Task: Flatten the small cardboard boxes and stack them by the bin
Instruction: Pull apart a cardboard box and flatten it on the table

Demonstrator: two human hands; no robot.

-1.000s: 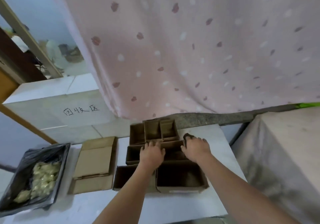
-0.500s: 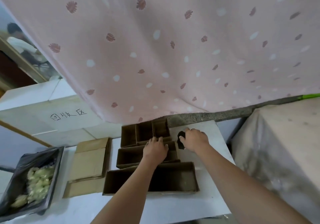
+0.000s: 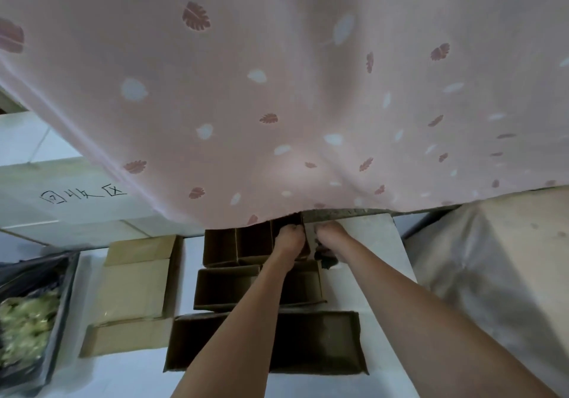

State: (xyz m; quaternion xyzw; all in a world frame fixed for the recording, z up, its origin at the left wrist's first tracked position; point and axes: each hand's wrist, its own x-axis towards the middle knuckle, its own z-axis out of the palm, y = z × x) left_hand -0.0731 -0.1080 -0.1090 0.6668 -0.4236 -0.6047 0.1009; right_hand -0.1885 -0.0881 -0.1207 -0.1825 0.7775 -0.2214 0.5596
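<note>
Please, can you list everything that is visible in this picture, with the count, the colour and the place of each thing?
open cardboard boxes: about five, brown, middle of the table, in rows
flattened cardboard: one stack, tan, left of the boxes
bin: one, black liner, pale scraps inside, far left
small dark object: one, black, under the right hand
table: one, white
curtain: one, pink with leaf print, hanging behind
white block: one, handwritten characters, back left
left hand: on the rearmost box
right hand: beside it, fingers hidden

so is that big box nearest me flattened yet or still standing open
Still standing open. The big box at the near edge of the table shows upright walls around a dark hollow inside, unlike the flattened cardboard lying level to its left.
</note>
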